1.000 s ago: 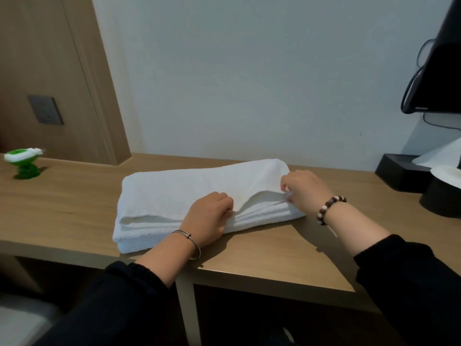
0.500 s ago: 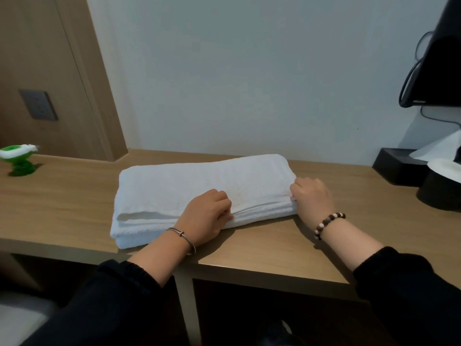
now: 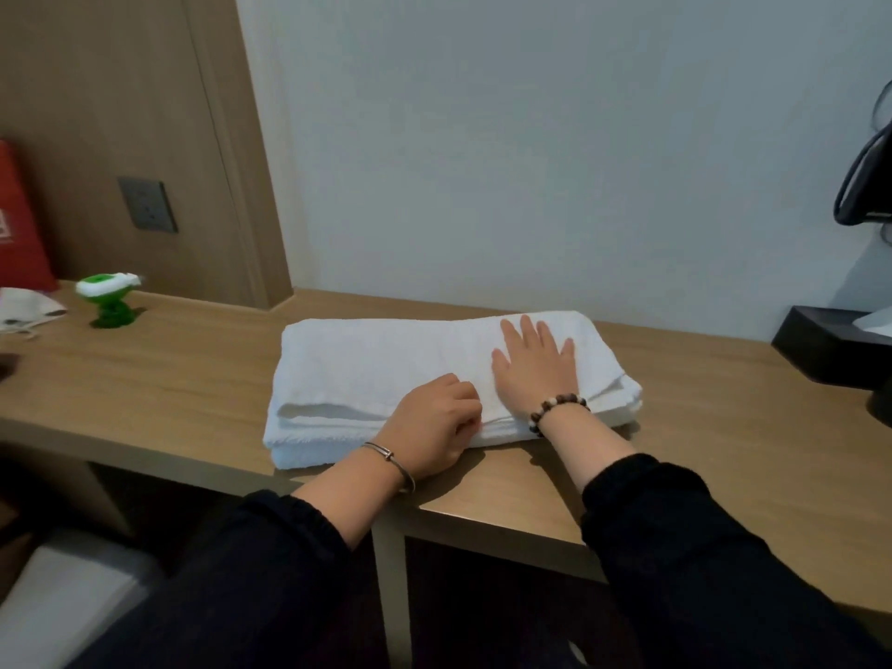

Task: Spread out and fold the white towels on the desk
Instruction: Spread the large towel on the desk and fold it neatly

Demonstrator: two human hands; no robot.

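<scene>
A folded white towel (image 3: 376, 374) is lying in a thick stack on the wooden desk (image 3: 169, 379), its near side close to the desk's near edge. The right hand (image 3: 536, 369) is resting flat on the towel's right half, fingers straight and spread, grasping nothing. The left hand (image 3: 432, 427) is sitting at the towel's near edge, fingers curled into the folded layers and gripping them. A small green object (image 3: 108, 299) is standing far to the left, well apart from the towel.

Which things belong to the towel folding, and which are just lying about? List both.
Job: white towel; desk; left hand, gripping the towel's near edge; right hand, flat on top.
Lying about: green object; red bag; black box; wall socket.
</scene>
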